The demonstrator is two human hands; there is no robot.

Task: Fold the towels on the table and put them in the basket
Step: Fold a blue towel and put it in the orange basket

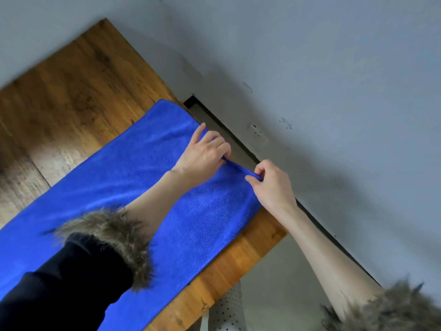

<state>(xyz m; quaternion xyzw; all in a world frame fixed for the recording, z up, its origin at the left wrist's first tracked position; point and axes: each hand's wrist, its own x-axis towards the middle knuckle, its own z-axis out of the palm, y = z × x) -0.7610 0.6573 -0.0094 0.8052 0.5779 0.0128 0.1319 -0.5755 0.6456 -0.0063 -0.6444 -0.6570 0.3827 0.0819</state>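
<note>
A blue towel (124,177) lies spread flat on the wooden table (71,75), its far edge at the table's wall side. The left hand (202,155) and right hand (272,185) both pinch that edge, close together, raising a short ridge of cloth between them.

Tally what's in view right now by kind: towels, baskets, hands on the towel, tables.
Towels: 1, the blue towel spread on the table
Baskets: 0 clearly in view
Hands on the towel: 2, the left hand and the right hand, both pinching its far edge
Tables: 1, the wooden table
Total: 4
</note>
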